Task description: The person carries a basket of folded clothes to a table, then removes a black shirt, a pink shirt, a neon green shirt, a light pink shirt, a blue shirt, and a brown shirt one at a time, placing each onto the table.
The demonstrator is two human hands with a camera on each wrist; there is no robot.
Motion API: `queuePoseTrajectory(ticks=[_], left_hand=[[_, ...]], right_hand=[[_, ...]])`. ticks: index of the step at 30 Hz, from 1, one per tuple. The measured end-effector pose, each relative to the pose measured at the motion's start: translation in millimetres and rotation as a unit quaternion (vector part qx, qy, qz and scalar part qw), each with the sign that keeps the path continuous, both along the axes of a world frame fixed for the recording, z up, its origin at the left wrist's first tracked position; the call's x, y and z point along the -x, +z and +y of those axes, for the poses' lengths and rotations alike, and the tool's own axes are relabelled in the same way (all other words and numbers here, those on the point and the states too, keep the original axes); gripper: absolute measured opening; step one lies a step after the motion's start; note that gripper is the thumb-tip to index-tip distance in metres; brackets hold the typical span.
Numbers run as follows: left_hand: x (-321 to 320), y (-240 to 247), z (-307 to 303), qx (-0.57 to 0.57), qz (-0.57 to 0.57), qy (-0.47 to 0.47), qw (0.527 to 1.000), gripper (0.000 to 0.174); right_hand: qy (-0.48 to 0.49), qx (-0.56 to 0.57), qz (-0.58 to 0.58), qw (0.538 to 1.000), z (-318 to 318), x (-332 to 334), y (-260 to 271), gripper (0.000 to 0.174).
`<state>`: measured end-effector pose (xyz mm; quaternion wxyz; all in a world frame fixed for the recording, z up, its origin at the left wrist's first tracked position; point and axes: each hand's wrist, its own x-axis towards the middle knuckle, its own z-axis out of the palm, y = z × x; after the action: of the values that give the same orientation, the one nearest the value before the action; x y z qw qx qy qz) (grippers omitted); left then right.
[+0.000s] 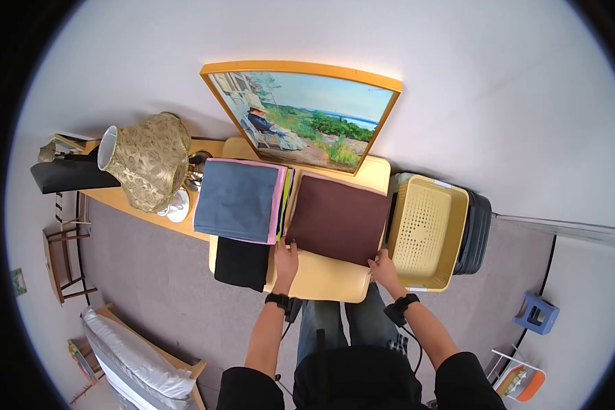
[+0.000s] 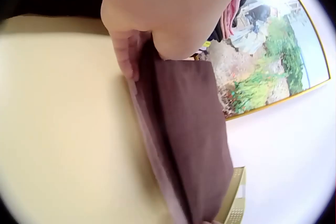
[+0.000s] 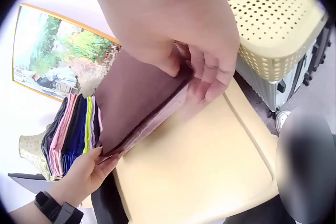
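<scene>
A folded dark maroon cloth [image 1: 338, 217] lies on the pale yellow table [image 1: 321, 277], its near edge toward the person. My left hand [image 1: 286, 262] pinches the near left corner, thumb on top and fingers beneath, as the right wrist view also shows. At the near right corner my right hand [image 1: 385, 268] grips the cloth the same way, with curled fingers [image 3: 211, 71] under the layers. Just left of the maroon cloth stands a stack of folded cloths [image 1: 238, 201], grey-blue on top, with pink, black, blue and lime edges showing [image 3: 71, 132].
A black folded cloth [image 1: 241, 264] lies at the table's near left. Behind leans a framed painting [image 1: 314, 123]. A patterned lamp [image 1: 150, 162] stands left on a wooden surface. Right of the table sits a yellow perforated basket [image 1: 427, 232] over a dark suitcase [image 1: 478, 232].
</scene>
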<state>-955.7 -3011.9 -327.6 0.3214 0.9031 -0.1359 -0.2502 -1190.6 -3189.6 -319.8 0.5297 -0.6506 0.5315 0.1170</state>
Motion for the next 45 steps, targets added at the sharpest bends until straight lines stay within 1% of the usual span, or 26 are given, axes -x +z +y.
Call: queuePoseTrajectory(ticks=[1, 2, 3, 5, 9, 12, 13, 15, 17, 19, 20, 22, 24, 25, 27, 28, 29, 30, 32, 33, 34, 36, 37, 39, 43, 45], left_hand=[[6.9, -2.2, 6.3, 0.005, -0.067, -0.015, 0.998, 0.035], [14.1, -5.1, 13.0, 0.009, -0.132, -0.028, 0.991, 0.035], [17.7, -14.1, 21.2, 0.009, -0.133, -0.024, 0.991, 0.035], [21.5, -32.4, 38.0, 0.023, 0.133, 0.062, 0.989, 0.033], [35.4, -31.4, 25.2, 0.140, 0.200, 0.094, 0.965, 0.034], [39.3, -48.0, 8.0, 0.137, 0.207, 0.102, 0.963, 0.040], [39.9, -49.7, 1.6, 0.085, 0.197, 0.086, 0.973, 0.044], [41.3, -47.8, -3.6, 0.034, 0.187, 0.083, 0.978, 0.048], [48.0, -43.5, -9.8, 0.036, 0.188, 0.089, 0.977, 0.055], [57.1, -42.8, -14.2, 0.043, 0.187, 0.107, 0.976, 0.050], [60.8, -42.0, -14.7, 0.072, 0.146, 0.102, 0.981, 0.045], [64.9, -36.2, -17.1, 0.099, 0.105, 0.098, 0.985, 0.041], [68.3, -16.3, -20.5, 0.206, 0.123, 0.179, 0.954, 0.036], [67.7, -11.7, -21.5, 0.206, 0.124, 0.182, 0.953, 0.036], [67.1, -5.2, -21.7, 0.165, 0.080, 0.158, 0.970, 0.035], [67.9, -5.3, -22.7, 0.165, 0.080, 0.162, 0.970, 0.035], [65.9, -7.0, -23.7, 0.110, 0.042, 0.143, 0.983, 0.035], [64.0, -9.0, -24.1, 0.056, 0.003, 0.121, 0.991, 0.035], [62.1, -30.5, -21.9, 0.014, 0.016, 0.099, 0.995, 0.035], [62.8, -35.8, -20.1, -0.027, 0.033, 0.077, 0.996, 0.035], [61.2, -26.8, -18.5, -0.025, 0.035, 0.061, 0.997, 0.035], [57.6, -8.6, -12.2, 0.036, 0.123, 0.036, 0.991, 0.031], [60.3, -11.3, -5.8, 0.041, 0.126, 0.019, 0.991, 0.031], [65.8, -10.8, 13.2, 0.181, 0.242, 0.073, 0.951, 0.026], [57.1, 16.5, 47.4, 0.175, 0.182, 0.045, 0.966, 0.023], [51.2, 35.9, 60.7, 0.197, 0.129, 0.093, 0.967, 0.022]], right_hand=[[0.069, 0.161, -0.006, 0.984, -2.3, -4.9, 10.2, 0.039], [0.137, 0.316, -0.012, 0.939, -3.9, -9.0, 20.1, 0.048], [0.141, 0.317, -0.014, 0.938, -10.1, -16.4, 28.9, 0.048], [0.175, 0.357, -0.059, 0.916, -30.1, -38.7, 39.1, 0.053], [0.262, 0.350, 0.008, 0.899, -73.6, -93.8, 35.5, 0.053], [0.312, 0.328, 0.053, 0.890, -101.3, -134.2, 33.5, 0.042], [0.332, 0.340, 0.033, 0.879, -108.4, -143.3, 25.4, 0.037], [0.378, 0.234, 0.065, 0.893, -127.6, -159.6, 16.4, 0.037], [0.399, 0.212, 0.071, 0.889, -141.2, -170.4, 11.3, 0.037], [0.375, 0.086, 0.027, 0.923, -153.9, -175.7, 10.0, 0.029], [0.390, 0.062, 0.010, 0.919, -158.3, -177.3, 5.3, 0.026], [0.395, 0.067, 0.000, 0.916, -154.5, -181.8, 25.2, 0.026], [0.396, 0.069, -0.008, 0.916, -146.3, -181.9, 43.8, 0.025], [0.385, 0.085, -0.026, 0.918, -143.7, -180.2, 46.9, 0.024], [0.378, 0.100, -0.042, 0.919, -142.7, -171.3, 35.2, 0.023], [0.386, 0.169, -0.071, 0.904, -144.4, -163.4, 7.9, 0.024], [0.389, 0.237, -0.102, 0.884, -145.5, -160.6, -6.9, 0.024], [0.388, 0.238, -0.104, 0.884, -144.1, -161.6, -3.1, 0.024], [0.286, 0.138, -0.028, 0.948, -139.3, -156.1, 11.6, 0.036], [0.274, 0.138, -0.024, 0.951, -138.4, -147.1, 20.6, 0.036], [0.309, 0.175, -0.064, 0.933, -139.3, -136.3, 30.6, 0.038], [0.356, 0.245, -0.135, 0.892, -146.7, -102.8, 52.5, 0.039], [0.345, 0.266, -0.126, 0.891, -154.0, -79.2, 54.8, 0.037], [0.311, 0.310, -0.064, 0.896, -171.7, -25.6, 50.7, 0.034], [0.248, 0.249, -0.006, 0.936, -186.0, 68.0, 67.1, 0.030], [0.246, 0.215, 0.013, 0.945, -175.8, 91.1, 71.1, 0.027]])
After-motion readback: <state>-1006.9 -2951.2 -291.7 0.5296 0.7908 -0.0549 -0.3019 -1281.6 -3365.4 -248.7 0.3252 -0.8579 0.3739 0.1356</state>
